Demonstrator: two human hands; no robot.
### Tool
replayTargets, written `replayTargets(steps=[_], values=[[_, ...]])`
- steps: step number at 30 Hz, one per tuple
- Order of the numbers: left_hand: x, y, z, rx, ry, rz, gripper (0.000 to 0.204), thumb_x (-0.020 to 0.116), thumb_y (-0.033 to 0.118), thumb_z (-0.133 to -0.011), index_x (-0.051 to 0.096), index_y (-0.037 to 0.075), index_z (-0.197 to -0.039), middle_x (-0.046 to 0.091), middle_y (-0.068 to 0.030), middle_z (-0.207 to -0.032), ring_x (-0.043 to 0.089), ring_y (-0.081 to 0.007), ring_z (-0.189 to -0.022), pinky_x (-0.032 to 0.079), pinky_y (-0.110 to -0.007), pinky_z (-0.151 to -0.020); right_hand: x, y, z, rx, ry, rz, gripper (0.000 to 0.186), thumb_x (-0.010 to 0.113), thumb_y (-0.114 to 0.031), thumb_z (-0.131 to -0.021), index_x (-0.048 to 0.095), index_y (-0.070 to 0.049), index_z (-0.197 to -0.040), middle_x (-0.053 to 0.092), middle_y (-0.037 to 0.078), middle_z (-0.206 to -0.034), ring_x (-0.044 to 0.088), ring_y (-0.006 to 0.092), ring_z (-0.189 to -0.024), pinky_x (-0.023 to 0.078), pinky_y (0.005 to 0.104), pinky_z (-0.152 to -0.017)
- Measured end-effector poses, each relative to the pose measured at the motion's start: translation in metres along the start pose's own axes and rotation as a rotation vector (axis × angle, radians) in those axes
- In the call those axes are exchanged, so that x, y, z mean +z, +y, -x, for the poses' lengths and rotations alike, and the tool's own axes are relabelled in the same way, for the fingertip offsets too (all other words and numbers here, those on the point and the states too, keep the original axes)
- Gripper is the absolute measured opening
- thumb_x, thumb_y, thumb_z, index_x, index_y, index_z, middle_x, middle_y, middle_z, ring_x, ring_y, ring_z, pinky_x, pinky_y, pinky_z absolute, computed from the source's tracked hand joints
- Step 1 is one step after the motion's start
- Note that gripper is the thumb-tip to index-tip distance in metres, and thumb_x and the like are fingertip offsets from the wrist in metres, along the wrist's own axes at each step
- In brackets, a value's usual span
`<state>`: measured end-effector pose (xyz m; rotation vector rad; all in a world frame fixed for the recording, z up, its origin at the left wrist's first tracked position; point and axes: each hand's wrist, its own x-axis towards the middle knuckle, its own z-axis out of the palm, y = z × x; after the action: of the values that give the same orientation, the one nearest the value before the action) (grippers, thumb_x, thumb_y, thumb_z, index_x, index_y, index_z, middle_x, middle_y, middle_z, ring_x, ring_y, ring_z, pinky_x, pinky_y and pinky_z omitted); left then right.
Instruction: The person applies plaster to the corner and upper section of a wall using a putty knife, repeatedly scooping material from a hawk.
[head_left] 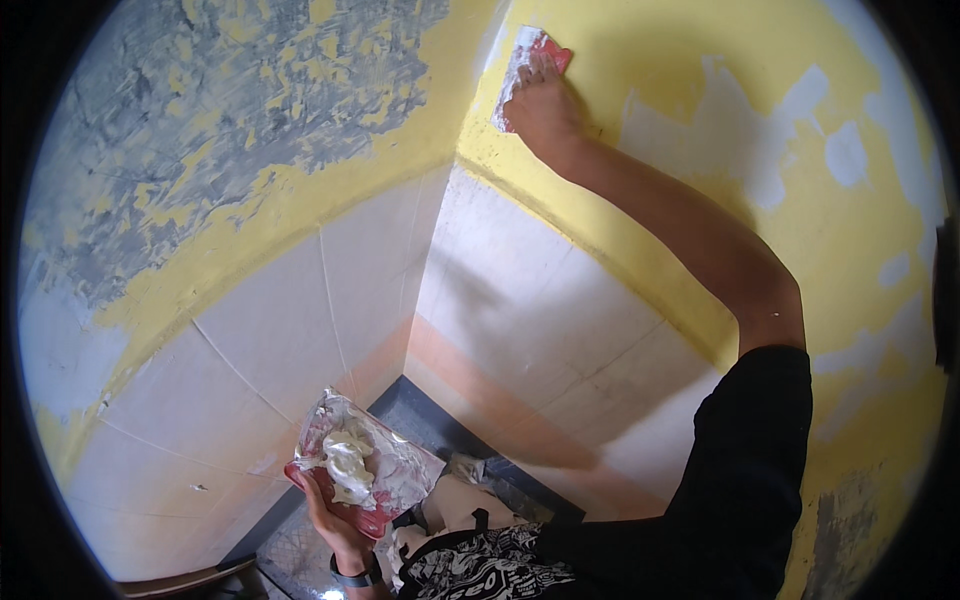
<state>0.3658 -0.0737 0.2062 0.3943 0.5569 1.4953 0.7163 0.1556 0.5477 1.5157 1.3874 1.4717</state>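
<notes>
My right hand (547, 115), at the end of a raised arm, grips a red-backed putty scraper (508, 95) smeared with white. Its blade lies against the yellow wall (620, 60), close to the corner. Low on the left, my left hand (340, 525) is closed round the edge of a wide red putty spreader (410, 460), tilted with its face up. A thick lump of white putty (348, 468) sits on it, and thinner smears cover the rest. The left fingers are partly hidden beneath the spreader.
The left wall (250, 110) has grey and yellow patches. White tiles (530, 290) with a peach band run below the paint on both walls, meeting in the corner. White putty patches (735, 120) mark the yellow wall. A dark skirting (420, 410) borders the floor.
</notes>
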Motion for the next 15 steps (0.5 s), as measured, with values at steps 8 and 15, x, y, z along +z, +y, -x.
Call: replayTargets(steps=[8,15], values=[[-0.013,-0.003,0.002,0.020,-0.006,0.022,0.057,0.036,0.042,-0.107,0.040,-0.001,-0.144,0.051,-0.0139,-0.140,0.054,-0.0266,-0.125,0.042,-0.042,-0.107,0.039,0.000,-0.014,0.137,0.523,-0.006,0.037,0.060,-0.018,-0.086,0.070,-0.007,-0.120,0.061,0.013,-0.136,0.051,0.0375,-0.132,0.033,0.0477,-0.115],[-0.003,0.004,-0.005,-0.008,-0.049,0.049,0.054,0.036,0.041,-0.107,0.042,0.001,-0.143,0.053,-0.0123,-0.139,0.054,-0.0265,-0.123,0.042,-0.042,-0.107,0.044,-0.001,-0.006,-0.033,0.356,-0.071,0.039,0.060,-0.020,-0.086,0.068,-0.007,-0.122,0.059,0.011,-0.138,0.050,0.0309,-0.133,0.030,0.0457,-0.117]])
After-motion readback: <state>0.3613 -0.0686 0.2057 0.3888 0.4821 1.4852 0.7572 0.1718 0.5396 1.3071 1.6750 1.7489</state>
